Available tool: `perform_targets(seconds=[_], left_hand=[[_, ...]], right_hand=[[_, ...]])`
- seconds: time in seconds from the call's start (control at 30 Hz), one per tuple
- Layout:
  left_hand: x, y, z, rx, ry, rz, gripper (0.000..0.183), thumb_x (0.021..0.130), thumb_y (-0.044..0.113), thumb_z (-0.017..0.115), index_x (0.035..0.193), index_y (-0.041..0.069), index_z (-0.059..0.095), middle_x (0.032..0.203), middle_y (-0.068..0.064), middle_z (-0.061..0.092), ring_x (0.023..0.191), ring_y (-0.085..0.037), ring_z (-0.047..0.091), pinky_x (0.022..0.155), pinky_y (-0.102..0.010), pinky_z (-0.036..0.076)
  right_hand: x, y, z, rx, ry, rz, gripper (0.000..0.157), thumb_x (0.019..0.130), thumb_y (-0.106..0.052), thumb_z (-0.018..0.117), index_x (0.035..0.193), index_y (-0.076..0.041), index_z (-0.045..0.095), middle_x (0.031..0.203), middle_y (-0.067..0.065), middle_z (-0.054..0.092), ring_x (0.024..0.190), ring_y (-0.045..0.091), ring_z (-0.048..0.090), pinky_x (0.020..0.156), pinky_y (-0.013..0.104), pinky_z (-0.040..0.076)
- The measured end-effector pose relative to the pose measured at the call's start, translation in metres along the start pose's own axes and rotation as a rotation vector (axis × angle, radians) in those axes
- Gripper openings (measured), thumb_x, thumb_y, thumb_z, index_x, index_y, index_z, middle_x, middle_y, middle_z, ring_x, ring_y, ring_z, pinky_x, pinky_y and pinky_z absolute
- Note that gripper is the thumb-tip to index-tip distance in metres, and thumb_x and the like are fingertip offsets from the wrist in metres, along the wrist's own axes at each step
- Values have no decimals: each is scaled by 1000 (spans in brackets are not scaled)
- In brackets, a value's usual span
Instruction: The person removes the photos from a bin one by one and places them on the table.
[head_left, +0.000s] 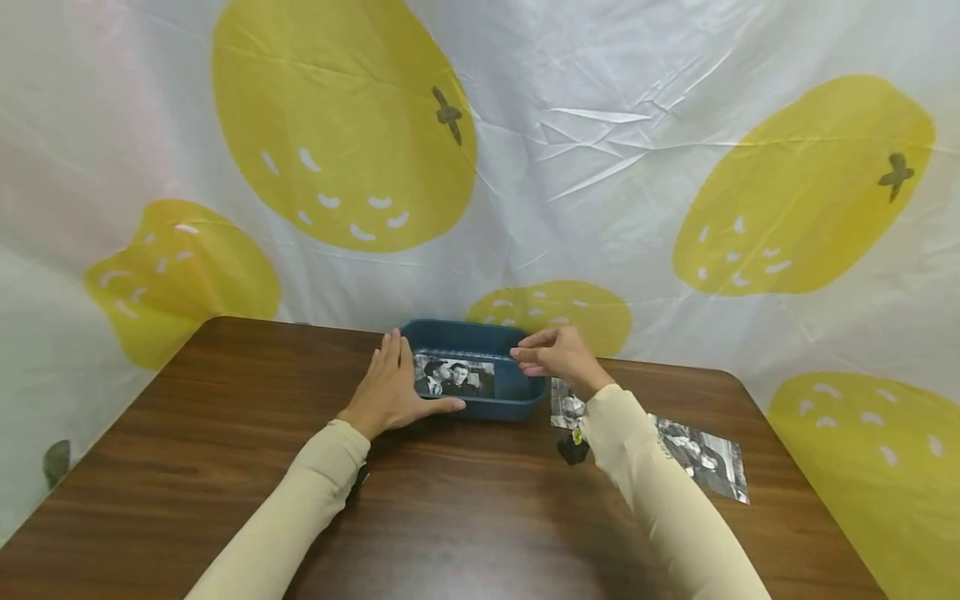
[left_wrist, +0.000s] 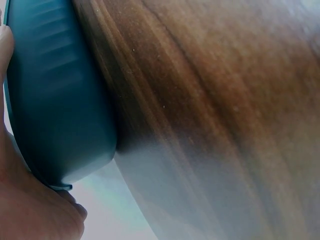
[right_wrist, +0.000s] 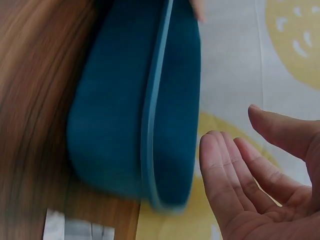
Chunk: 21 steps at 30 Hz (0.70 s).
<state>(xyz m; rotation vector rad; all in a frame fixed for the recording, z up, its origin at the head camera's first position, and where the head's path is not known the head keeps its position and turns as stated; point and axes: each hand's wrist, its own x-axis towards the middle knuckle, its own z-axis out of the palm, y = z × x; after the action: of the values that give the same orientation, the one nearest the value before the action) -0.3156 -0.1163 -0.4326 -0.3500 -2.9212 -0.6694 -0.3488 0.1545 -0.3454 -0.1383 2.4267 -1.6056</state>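
Observation:
A dark blue rectangular bin (head_left: 502,409) stands near the back edge of the table. Inside it lies a black-and-white photo (head_left: 454,377) of two people. My left hand (head_left: 390,386) rests against the bin's left end, fingers straight toward the back and thumb along the front rim. In the left wrist view, part of that hand (left_wrist: 35,205) lies along the rim of the bin (left_wrist: 55,100). Over the bin's right end is my right hand (head_left: 558,357), nothing in it. The right wrist view shows its thumb (right_wrist: 280,125) apart from the fingers.
Right of the bin lie a black-and-white photo (head_left: 566,408), partly hidden by my right sleeve, and another photo (head_left: 708,460). A small black object (head_left: 573,450) with a yellow-green spot sits near them. White cloth printed with yellow fruit (head_left: 352,125) hangs behind the wooden table (head_left: 450,517).

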Motion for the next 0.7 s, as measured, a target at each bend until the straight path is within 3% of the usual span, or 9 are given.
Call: perform_targets(seconds=[0.17,0.4,0.57,0.7], left_hand=[[0,2,-3,-8,-21,-18,138,74,85,64,156,-13,12,165,-31,0,153,-43,1,124,-52,8],[-1,3,-4,-8,-21,-14,136,75,82,65,155,-16,14,164,-33,2,153,-44,2,123,-55,9],[-2,3,-3,-7,-19,-18,138,73,84,65,155,-15,15,164,-32,2,153,-43,1,124,-54,9],[-2,3,-3,-7,-10,-14,137,73,84,65,155,-15,16,164,-32,3,153,-44,2,123,-54,9]], right_hand=[[8,-3,26,-21,-48,-11,36,93,-9,74,121,12,66,119,24,69,100,33,73,86,37,60],[21,5,50,-43,-57,66,38,92,-9,75,123,12,64,117,23,69,108,38,68,91,42,58],[31,14,55,-81,2,104,40,91,-8,76,122,14,64,123,24,65,105,35,69,90,39,58],[42,22,56,-107,93,136,33,86,-6,80,112,12,70,108,17,69,85,22,69,86,38,59]])
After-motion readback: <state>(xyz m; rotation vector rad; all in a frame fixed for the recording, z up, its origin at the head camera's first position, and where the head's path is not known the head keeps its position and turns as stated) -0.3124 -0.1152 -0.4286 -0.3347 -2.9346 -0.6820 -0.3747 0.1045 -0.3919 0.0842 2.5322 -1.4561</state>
